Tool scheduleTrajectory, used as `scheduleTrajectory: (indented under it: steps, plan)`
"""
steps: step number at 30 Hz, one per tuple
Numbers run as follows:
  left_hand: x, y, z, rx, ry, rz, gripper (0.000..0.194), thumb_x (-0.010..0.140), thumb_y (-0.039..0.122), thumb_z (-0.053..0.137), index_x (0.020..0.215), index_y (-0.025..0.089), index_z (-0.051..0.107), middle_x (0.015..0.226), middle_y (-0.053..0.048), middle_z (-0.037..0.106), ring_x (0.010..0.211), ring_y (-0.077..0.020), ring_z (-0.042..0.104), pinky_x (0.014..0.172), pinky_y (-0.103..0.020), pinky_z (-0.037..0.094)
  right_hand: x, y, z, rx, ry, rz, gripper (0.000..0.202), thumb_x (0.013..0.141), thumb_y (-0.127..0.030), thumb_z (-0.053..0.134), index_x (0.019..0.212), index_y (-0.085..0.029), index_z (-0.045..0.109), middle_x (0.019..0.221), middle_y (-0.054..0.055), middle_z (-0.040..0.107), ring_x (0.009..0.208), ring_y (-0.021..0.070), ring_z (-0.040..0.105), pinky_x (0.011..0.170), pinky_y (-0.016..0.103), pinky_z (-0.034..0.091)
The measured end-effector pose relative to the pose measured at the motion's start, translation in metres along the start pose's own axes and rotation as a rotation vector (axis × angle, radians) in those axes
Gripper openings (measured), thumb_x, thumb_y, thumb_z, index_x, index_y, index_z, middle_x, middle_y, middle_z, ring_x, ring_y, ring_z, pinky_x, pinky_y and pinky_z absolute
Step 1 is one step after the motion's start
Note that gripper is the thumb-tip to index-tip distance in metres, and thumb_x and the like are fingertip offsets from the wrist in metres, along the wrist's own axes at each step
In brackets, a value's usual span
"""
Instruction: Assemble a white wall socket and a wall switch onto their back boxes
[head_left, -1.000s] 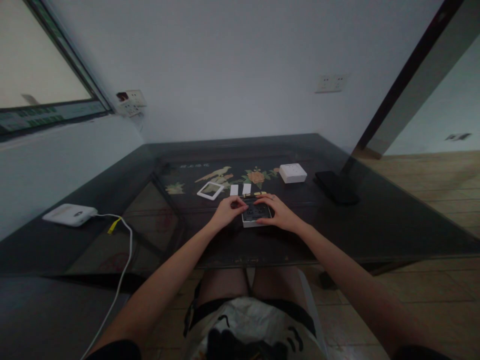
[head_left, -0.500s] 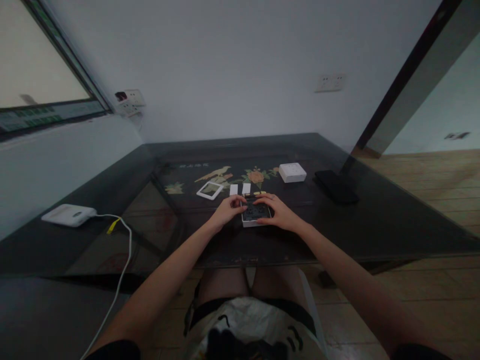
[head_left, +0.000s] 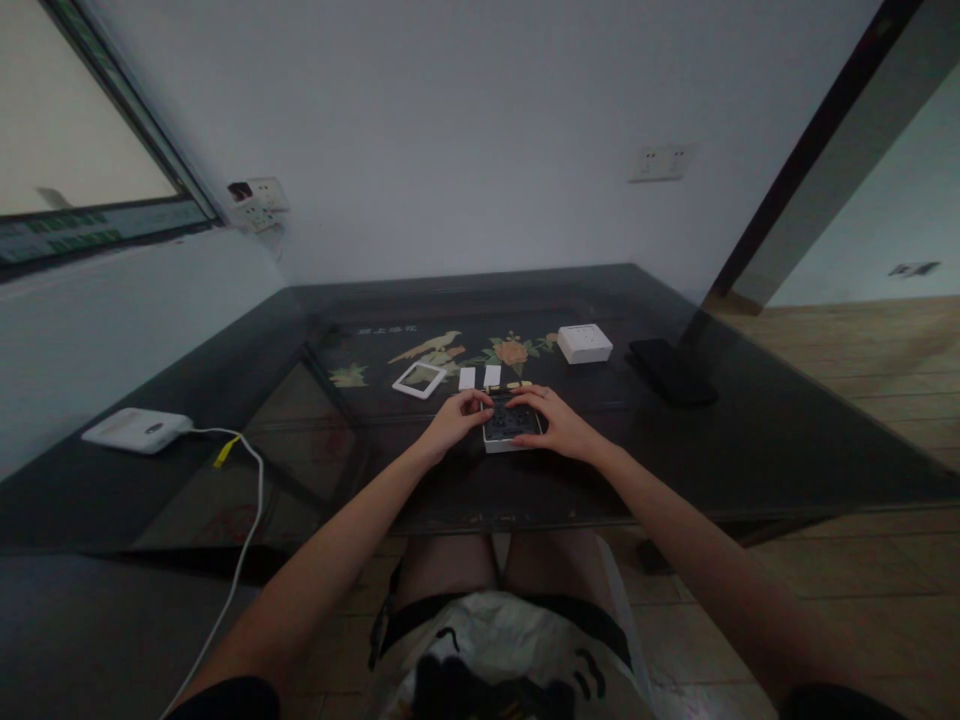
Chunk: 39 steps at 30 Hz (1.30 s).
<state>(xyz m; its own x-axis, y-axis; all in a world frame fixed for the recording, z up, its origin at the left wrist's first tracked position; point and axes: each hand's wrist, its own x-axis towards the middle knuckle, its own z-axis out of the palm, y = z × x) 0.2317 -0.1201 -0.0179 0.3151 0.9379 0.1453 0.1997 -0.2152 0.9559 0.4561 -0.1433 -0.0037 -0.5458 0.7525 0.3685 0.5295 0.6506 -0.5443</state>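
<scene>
Between my hands, near the front of the dark table, lies a square wall switch body (head_left: 507, 424) with a black inner face and a white rim. My left hand (head_left: 457, 418) is closed at its left edge, thumb on the black face and fingers curled. Around the right side curves my right hand (head_left: 556, 422), fingers on the far part and thumb at the near edge. Just beyond stand out two small white plates (head_left: 492, 376), side by side on the table. A white square frame (head_left: 420, 380) lies flat to their left. My fingers hide parts of the switch body's edges.
A white box-shaped piece (head_left: 584, 344) sits at the back right, with a black phone-like slab (head_left: 673, 373) beyond it. On the left is a white device (head_left: 138, 430) whose white cable (head_left: 259, 500) hangs over the table's front edge.
</scene>
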Motion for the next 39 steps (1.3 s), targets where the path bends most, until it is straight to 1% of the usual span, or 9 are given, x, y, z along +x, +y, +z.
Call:
scheduleTrajectory:
  steps: [7,20,23,26,29,31,33,36,39]
  plan:
    - [-0.003,0.01,0.0,0.0,-0.016,-0.027,0.022,0.066,0.03,0.07,0.083,0.017,0.063,0.064,0.005,0.039,0.062,-0.011,0.04,0.06,-0.022,0.031,-0.001,-0.002,-0.001,-0.008,-0.001,-0.006,0.051,0.071,-0.041,0.074,0.116,-0.024,0.058,0.129,0.012,0.051,0.125,0.0282,0.043,0.104,0.048,0.034]
    - [0.002,0.002,-0.004,-0.004,-0.04,-0.007,0.025,0.066,0.034,0.072,0.083,0.017,0.065,0.063,0.005,0.042,0.062,-0.0109,0.042,0.06,-0.022,0.034,0.0,0.0,0.0,-0.002,-0.004,-0.011,0.051,0.07,-0.041,0.075,0.116,-0.026,0.058,0.128,0.011,0.051,0.124,0.0287,0.043,0.104,0.049,0.035]
    - [0.0,0.004,-0.007,-0.033,-0.04,-0.019,0.028,0.066,0.034,0.074,0.085,0.017,0.065,0.064,0.004,0.047,0.062,-0.0103,0.046,0.06,-0.022,0.036,0.0,0.0,0.0,0.004,-0.005,-0.004,0.05,0.07,-0.041,0.075,0.115,-0.025,0.059,0.127,0.011,0.05,0.123,0.0282,0.043,0.104,0.048,0.035]
    - [-0.002,0.007,-0.011,-0.126,-0.033,-0.06,0.031,0.069,0.038,0.072,0.089,0.016,0.064,0.072,0.002,0.056,0.066,-0.0109,0.052,0.063,-0.023,0.041,-0.001,-0.001,-0.001,0.009,-0.01,-0.002,0.051,0.07,-0.042,0.075,0.115,-0.024,0.059,0.127,0.011,0.05,0.123,0.0277,0.043,0.104,0.047,0.035]
    - [0.006,0.01,-0.016,-0.182,0.045,-0.066,0.029,0.073,0.039,0.067,0.091,0.016,0.062,0.08,-0.001,0.061,0.069,-0.0116,0.055,0.066,-0.024,0.044,-0.001,-0.001,-0.002,0.014,-0.02,-0.007,0.051,0.071,-0.043,0.074,0.115,-0.023,0.058,0.128,0.011,0.049,0.123,0.0276,0.042,0.105,0.046,0.035]
    - [0.019,0.015,-0.017,-0.075,0.086,-0.019,0.024,0.075,0.034,0.065,0.09,0.016,0.063,0.081,-0.002,0.062,0.071,-0.0126,0.056,0.068,-0.026,0.045,-0.001,-0.002,-0.003,0.016,-0.028,-0.005,0.05,0.071,-0.043,0.074,0.114,-0.024,0.058,0.128,0.011,0.049,0.124,0.0277,0.041,0.105,0.046,0.034]
    - [0.037,0.022,-0.016,0.144,0.073,0.087,0.018,0.074,0.028,0.065,0.088,0.016,0.065,0.08,-0.002,0.062,0.074,-0.0146,0.058,0.072,-0.027,0.045,-0.001,-0.004,-0.004,0.016,-0.035,0.001,0.05,0.07,-0.043,0.074,0.113,-0.023,0.058,0.128,0.011,0.049,0.124,0.0277,0.041,0.106,0.046,0.034]
    - [0.067,0.032,-0.007,0.509,-0.053,0.282,0.02,0.068,0.023,0.071,0.087,0.018,0.068,0.083,-0.004,0.064,0.078,-0.0179,0.058,0.076,-0.029,0.044,-0.001,-0.005,-0.004,0.018,-0.041,0.006,0.049,0.071,-0.042,0.074,0.113,-0.023,0.058,0.128,0.011,0.049,0.125,0.0277,0.041,0.106,0.046,0.034]
    - [0.089,0.036,0.006,0.782,-0.208,0.29,0.021,0.063,0.027,0.076,0.081,0.018,0.07,0.085,-0.006,0.067,0.083,-0.0209,0.06,0.079,-0.029,0.044,-0.001,-0.005,-0.004,0.032,-0.044,0.012,0.05,0.07,-0.041,0.075,0.114,-0.023,0.057,0.13,0.011,0.048,0.126,0.028,0.04,0.106,0.046,0.034]
